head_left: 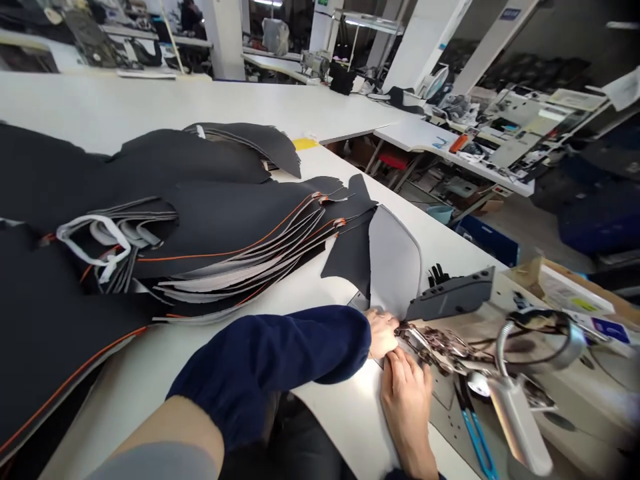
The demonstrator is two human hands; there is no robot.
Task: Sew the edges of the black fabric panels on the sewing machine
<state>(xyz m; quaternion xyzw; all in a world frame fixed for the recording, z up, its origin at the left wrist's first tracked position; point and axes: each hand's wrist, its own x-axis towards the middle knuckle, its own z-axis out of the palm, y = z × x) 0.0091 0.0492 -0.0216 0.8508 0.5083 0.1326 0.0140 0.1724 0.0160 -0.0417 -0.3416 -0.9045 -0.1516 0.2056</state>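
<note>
My left hand (383, 332), its arm in a navy sleeve cover, is at the near edge of a fabric panel beside the sewing machine's needle area (417, 341). Its bent fingers are closed on that edge; the fingertips are partly hidden. The panel shows a grey side (395, 257) and a black part (346, 257), reaching away from me across the table. Just below, my right hand (407, 385) lies palm down, fingers stretched forward, fingertips close to the left hand and the metal presser parts. Any cloth under the right fingers is hidden.
Stacked black panels with orange edging (225, 220) cover the table's left side, with a white loop (95, 243) among them. The sewing machine body (590, 393), a lamp (520, 420) and blue-handled tweezers (477, 433) are at right. A cardboard box (530, 270) stands behind the machine.
</note>
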